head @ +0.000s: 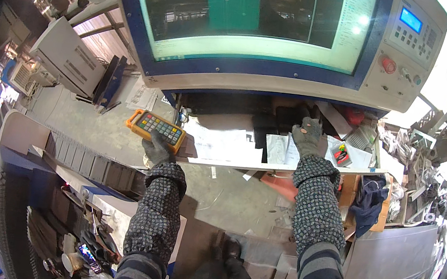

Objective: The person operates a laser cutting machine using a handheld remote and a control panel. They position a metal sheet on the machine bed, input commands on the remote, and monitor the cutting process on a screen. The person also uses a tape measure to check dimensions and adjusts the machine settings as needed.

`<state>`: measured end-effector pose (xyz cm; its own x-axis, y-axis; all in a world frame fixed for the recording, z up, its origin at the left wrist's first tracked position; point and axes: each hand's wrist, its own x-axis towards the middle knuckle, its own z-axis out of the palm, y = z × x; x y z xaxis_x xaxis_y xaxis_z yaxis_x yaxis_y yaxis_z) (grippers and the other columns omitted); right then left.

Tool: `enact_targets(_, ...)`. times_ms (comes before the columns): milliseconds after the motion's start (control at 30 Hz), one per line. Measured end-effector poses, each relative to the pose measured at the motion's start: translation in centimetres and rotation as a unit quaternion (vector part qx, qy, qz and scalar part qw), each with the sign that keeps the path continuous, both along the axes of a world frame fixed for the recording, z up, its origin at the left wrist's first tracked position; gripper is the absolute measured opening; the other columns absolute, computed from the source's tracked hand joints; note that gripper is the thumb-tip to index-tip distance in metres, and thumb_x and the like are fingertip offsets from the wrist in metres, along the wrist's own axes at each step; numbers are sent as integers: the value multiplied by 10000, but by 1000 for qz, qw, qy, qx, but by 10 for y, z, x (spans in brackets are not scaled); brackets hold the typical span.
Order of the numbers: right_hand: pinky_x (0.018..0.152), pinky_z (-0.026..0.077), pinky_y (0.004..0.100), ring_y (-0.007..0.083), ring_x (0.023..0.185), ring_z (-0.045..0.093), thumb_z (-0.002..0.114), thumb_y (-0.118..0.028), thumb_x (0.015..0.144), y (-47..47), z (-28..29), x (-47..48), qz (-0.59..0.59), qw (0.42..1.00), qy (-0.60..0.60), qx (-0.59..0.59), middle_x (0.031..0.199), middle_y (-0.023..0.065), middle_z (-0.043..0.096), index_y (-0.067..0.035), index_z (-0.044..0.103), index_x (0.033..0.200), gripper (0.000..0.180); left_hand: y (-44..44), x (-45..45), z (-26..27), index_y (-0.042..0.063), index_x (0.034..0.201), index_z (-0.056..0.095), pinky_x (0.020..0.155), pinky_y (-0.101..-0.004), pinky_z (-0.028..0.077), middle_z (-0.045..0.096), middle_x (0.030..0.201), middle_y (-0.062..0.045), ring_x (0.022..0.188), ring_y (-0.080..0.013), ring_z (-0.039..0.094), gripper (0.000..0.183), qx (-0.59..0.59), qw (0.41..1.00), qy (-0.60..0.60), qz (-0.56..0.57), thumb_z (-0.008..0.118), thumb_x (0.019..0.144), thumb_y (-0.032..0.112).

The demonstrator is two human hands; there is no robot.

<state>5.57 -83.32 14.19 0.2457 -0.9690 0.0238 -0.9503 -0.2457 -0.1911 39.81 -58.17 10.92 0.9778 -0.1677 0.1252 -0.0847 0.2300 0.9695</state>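
My left hand (158, 148), in a grey glove, holds a yellow handheld remote control (158, 130) with rows of buttons, left of an open drawer or shelf under a machine console. Over that drawer (241, 166) reaches my right hand (310, 135), in a worn grey glove, above papers and a dark area. Its fingertips are in shadow, and whether they touch anything cannot be told. Papers (223, 143) lie in the drawer, with a small red and green packet (341, 155) right of my right hand. Above stands the console's lit monitor (246, 17), showing a green shape.
A control panel with a red knob (388, 64) is at the upper right. Cluttered metal scraps (418, 199) and sheet metal (391, 264) lie at the right. A dark blue cloth (368, 200) hangs over a cardboard box. At lower left, a phone (89, 257) lies among tools.
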Motion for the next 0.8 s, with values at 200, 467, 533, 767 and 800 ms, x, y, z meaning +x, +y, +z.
enact_targets(200, 856, 488, 471, 319, 1026, 596, 613, -372, 844, -34, -22, -27, 72, 978, -111, -159, 1083, 146, 636, -86, 645, 1110, 392, -53, -1, -10, -13, 1218, 515, 768, -402, 535, 616, 1063, -144, 863, -244, 625, 536, -74, 975, 164, -132, 542, 1015, 483)
enact_targets(467, 725, 504, 376, 232, 845, 605, 590, -299, 929, 29, -41, 6, 191, 864, -456, -94, 964, 91, 635, -75, 630, 1191, 347, 24, -85, -1, -80, 1361, 436, 988, -359, 483, 602, 1239, -165, 1128, -213, 579, 498, -108, 993, 34, -14, 561, 1031, 270)
enact_targets(533, 693, 507, 352, 211, 799, 607, 584, -281, 951, 102, -76, 12, 170, 830, -521, 99, 934, 77, 634, -72, 627, 1212, 337, 71, -127, -17, -76, 1385, 433, 1020, -362, 468, 581, 1293, -157, 1169, -203, 560, 489, -43, 996, 75, -22, 554, 1034, 242)
enact_targets(767, 636, 554, 316, 190, 724, 657, 571, -365, 999, 385, -114, 25, 164, 606, -240, 740, 968, 77, 684, -72, 616, 1308, 428, 333, -289, -51, -8, 1384, 461, 947, -386, 562, 626, 1260, -149, 1118, -227, 646, 418, -89, 951, 296, 14, 562, 1040, 207)
enact_targets(800, 643, 554, 315, 193, 750, 665, 549, -333, 1014, 412, -103, 29, 232, 591, -193, 748, 1010, 78, 686, -56, 623, 1295, 402, 368, -307, -47, -6, 1389, 459, 948, -388, 563, 626, 1264, -152, 1123, -233, 646, 406, -107, 950, 291, 31, 550, 1043, 187)
